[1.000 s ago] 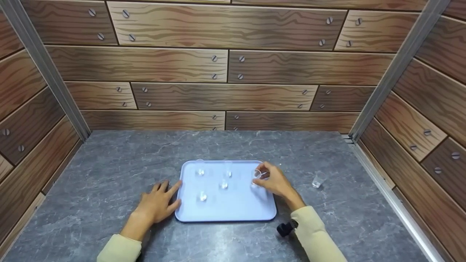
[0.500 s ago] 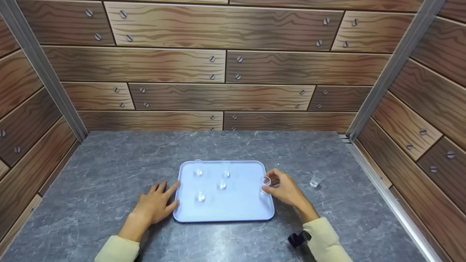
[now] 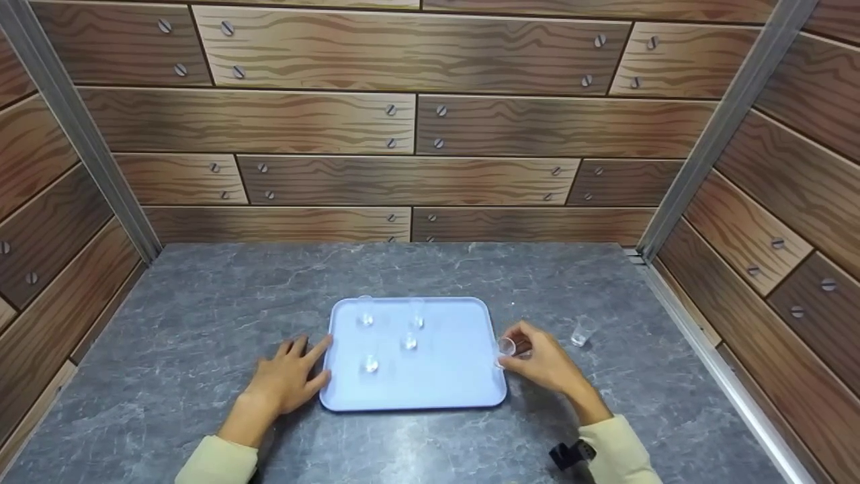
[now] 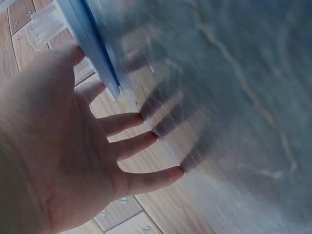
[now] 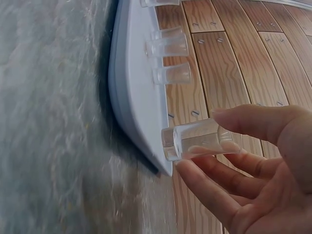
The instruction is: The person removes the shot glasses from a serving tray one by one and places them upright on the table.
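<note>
A light blue tray (image 3: 443, 386) lies on the grey marbled table, bearing several small clear shot glasses, among them a front-left one (image 3: 369, 364) and a middle one (image 3: 409, 342). My right hand (image 3: 541, 359) pinches another clear shot glass (image 5: 197, 139) between thumb and fingers, upright at the tray's right edge. In the right wrist view its thick base shows close by the tray rim. My left hand (image 3: 285, 380) has its fingers spread, with thumb and index finger touching the tray's left edge and the other fingertips on the table, as the left wrist view shows.
One more clear shot glass (image 3: 581, 334) stands on the table to the right of the tray. Wood-patterned walls (image 3: 329, 181) with metal corner posts (image 3: 729, 128) enclose the table at the back and sides. A dark wrist device (image 3: 571, 454) sits at the right sleeve.
My right hand has moved right and toward me, carrying the shot glass from over the tray's right part to its right edge. My left hand stays at the tray's left edge.
</note>
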`<action>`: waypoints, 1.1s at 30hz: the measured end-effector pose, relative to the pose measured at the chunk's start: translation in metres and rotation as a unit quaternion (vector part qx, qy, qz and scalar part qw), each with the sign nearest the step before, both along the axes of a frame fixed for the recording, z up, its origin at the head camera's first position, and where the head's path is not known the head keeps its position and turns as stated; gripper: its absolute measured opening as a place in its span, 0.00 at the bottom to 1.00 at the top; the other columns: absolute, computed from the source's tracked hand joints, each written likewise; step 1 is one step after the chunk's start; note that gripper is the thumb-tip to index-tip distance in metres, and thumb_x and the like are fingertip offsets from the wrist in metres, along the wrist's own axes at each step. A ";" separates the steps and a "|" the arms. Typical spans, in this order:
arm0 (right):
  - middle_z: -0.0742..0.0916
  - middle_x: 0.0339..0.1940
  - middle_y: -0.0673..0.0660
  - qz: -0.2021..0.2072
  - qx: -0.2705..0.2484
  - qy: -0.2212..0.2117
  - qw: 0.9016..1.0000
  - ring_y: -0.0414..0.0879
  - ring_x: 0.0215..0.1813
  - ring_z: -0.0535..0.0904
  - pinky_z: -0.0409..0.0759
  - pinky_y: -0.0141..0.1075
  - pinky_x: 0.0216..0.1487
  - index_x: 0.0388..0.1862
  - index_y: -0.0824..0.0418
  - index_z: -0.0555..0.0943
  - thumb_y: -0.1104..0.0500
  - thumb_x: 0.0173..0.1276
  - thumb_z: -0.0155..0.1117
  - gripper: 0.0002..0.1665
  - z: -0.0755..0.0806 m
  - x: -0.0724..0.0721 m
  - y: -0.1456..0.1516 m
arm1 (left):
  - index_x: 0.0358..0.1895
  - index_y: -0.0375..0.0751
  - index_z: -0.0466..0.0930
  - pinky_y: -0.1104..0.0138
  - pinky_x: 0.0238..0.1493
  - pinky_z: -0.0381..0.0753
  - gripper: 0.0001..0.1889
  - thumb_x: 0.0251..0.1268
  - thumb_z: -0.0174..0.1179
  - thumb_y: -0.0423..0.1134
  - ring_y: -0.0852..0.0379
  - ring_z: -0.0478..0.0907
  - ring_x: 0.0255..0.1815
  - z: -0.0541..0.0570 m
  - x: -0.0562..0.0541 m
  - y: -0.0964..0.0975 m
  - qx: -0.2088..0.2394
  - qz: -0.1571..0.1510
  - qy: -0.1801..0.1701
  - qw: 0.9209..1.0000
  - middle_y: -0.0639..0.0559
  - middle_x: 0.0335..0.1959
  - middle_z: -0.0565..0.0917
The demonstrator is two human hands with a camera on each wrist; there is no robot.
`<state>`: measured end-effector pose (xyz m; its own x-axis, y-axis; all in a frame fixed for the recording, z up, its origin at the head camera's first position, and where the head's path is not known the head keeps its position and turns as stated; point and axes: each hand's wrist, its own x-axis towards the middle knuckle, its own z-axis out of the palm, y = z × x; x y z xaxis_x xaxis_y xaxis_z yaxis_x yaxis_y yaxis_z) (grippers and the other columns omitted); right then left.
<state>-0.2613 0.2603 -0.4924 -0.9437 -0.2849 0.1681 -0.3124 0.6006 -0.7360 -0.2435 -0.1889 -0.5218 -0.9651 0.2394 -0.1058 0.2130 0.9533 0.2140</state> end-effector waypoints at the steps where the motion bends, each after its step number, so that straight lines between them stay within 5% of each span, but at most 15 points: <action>1: 0.87 0.41 0.60 0.000 0.003 0.000 1.000 0.50 0.46 0.85 0.86 0.39 0.49 0.45 0.65 0.80 0.63 0.59 0.78 0.18 0.000 0.001 0.003 | 0.81 0.56 0.59 0.22 0.59 0.66 0.33 0.79 0.50 0.60 0.28 0.65 0.75 0.000 0.000 0.000 0.001 -0.001 0.001 1.000 0.31 0.76 0.67; 33: 0.87 0.42 0.61 -0.064 0.034 -0.038 0.997 0.49 0.46 0.86 0.83 0.32 0.49 0.47 0.70 0.79 0.65 0.60 0.77 0.20 0.015 0.015 0.107 | 0.81 0.54 0.61 0.23 0.58 0.68 0.33 0.78 0.52 0.58 0.26 0.65 0.75 0.001 0.002 0.000 0.010 -0.002 0.003 1.000 0.30 0.76 0.67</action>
